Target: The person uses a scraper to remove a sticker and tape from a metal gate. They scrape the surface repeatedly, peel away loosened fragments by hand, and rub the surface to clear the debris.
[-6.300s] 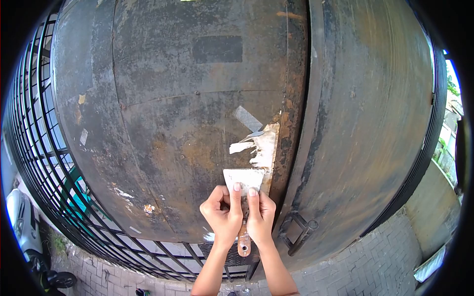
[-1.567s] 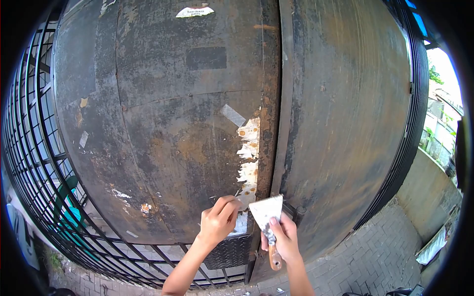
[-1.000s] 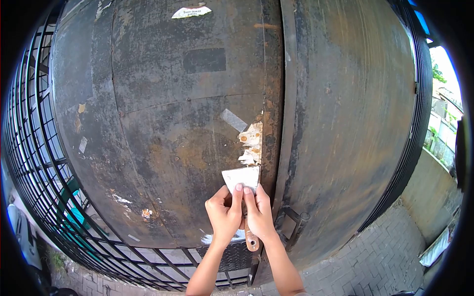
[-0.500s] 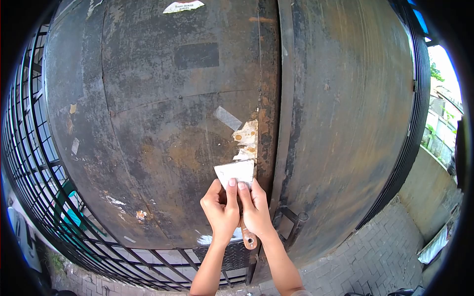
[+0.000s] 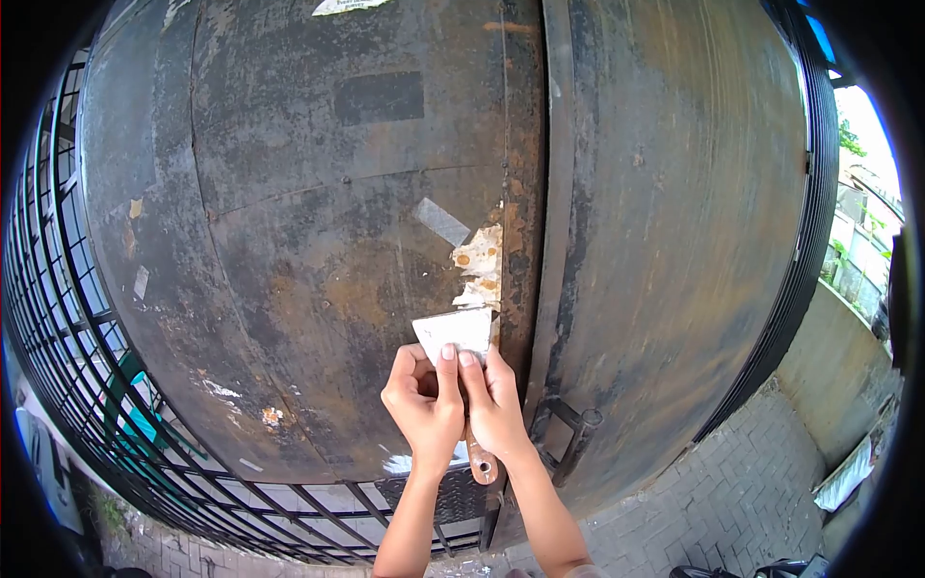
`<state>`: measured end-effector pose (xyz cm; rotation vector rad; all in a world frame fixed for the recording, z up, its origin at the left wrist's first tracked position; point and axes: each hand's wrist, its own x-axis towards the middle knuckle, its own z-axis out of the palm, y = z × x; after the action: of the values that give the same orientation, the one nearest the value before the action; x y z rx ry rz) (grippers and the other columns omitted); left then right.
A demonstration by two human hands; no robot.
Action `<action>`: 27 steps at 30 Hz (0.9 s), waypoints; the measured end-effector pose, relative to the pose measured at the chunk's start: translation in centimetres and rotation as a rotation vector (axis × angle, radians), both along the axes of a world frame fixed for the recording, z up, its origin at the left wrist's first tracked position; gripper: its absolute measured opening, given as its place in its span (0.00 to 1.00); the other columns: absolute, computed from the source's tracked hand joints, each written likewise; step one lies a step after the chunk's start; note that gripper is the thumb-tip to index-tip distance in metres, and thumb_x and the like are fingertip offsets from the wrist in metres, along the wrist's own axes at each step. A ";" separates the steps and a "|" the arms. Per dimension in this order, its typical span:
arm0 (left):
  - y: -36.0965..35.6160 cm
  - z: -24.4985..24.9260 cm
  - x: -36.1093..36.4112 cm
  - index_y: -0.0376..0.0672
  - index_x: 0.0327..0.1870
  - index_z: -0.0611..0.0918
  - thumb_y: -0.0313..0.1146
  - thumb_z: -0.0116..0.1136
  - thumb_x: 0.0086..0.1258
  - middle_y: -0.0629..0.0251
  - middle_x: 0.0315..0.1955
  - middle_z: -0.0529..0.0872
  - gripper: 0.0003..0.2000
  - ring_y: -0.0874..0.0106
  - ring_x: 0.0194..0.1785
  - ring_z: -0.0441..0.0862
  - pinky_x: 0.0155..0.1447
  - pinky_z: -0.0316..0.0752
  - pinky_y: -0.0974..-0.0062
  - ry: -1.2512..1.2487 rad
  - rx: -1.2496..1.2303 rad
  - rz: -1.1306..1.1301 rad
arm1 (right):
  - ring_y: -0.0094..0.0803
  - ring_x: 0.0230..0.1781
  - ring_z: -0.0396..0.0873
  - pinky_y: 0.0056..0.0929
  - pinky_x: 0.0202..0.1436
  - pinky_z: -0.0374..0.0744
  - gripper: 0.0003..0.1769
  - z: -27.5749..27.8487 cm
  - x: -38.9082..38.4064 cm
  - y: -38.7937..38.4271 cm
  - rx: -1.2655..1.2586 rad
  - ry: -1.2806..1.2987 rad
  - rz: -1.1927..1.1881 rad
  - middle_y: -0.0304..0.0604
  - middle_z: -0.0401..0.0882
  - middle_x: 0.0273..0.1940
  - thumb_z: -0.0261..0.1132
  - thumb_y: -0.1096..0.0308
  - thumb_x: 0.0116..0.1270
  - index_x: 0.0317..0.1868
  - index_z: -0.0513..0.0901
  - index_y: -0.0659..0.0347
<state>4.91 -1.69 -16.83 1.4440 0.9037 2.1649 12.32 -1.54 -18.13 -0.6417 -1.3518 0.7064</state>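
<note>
A rusty dark metal gate (image 5: pixel 318 241) fills the view. Torn white paper remnants (image 5: pixel 479 260) cling to it beside the vertical seam. My left hand (image 5: pixel 419 405) and my right hand (image 5: pixel 493 405) together grip a scraper (image 5: pixel 455 330) with a wide pale blade and a wooden handle that sticks out below my palms. Both forefingers press on the blade. The blade's top edge lies flat against the gate just under the paper remnants.
A grey tape strip (image 5: pixel 441 221) sits above the remnants, another sticker (image 5: pixel 342 6) at the top. A latch bracket (image 5: pixel 568 429) is low right of my hands. Black railings (image 5: pixel 67 318) run at left. Brick paving (image 5: pixel 732 501) and a low wall (image 5: pixel 838 385) lie at right.
My left hand left the gate and joined the right on the scraper. Both hands have pushed the blade upward along the seam, and the paper patch has grown shorter.
</note>
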 end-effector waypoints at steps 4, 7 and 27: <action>-0.1 -0.1 0.1 0.35 0.27 0.75 0.28 0.57 0.67 0.73 0.18 0.78 0.09 0.90 0.21 0.68 0.23 0.60 0.89 0.021 -0.022 0.002 | 0.20 0.40 0.71 0.22 0.45 0.72 0.13 0.1 -0.2 -0.2 0.026 -0.005 -0.017 0.40 0.77 0.38 0.49 0.66 0.74 0.47 0.73 0.68; 0.0 -0.1 -0.1 0.36 0.27 0.75 0.28 0.57 0.68 0.73 0.18 0.78 0.09 0.90 0.21 0.68 0.23 0.60 0.88 0.051 -0.022 0.021 | 0.21 0.40 0.71 0.23 0.45 0.72 0.13 0.6 0.2 -0.1 -0.029 -0.048 -0.011 0.40 0.77 0.38 0.49 0.66 0.74 0.47 0.73 0.68; -0.3 0.4 -0.2 0.35 0.26 0.75 0.28 0.57 0.67 0.73 0.15 0.77 0.09 0.89 0.20 0.66 0.21 0.59 0.87 0.148 -0.023 0.092 | 0.23 0.33 0.73 0.26 0.38 0.73 0.14 0.2 -0.3 0.1 0.063 0.039 -0.046 0.45 0.78 0.33 0.50 0.65 0.74 0.44 0.72 0.69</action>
<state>4.71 -1.99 -16.46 1.5980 1.0630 2.1265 12.03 -1.45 -17.89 -0.6043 -1.3140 0.6336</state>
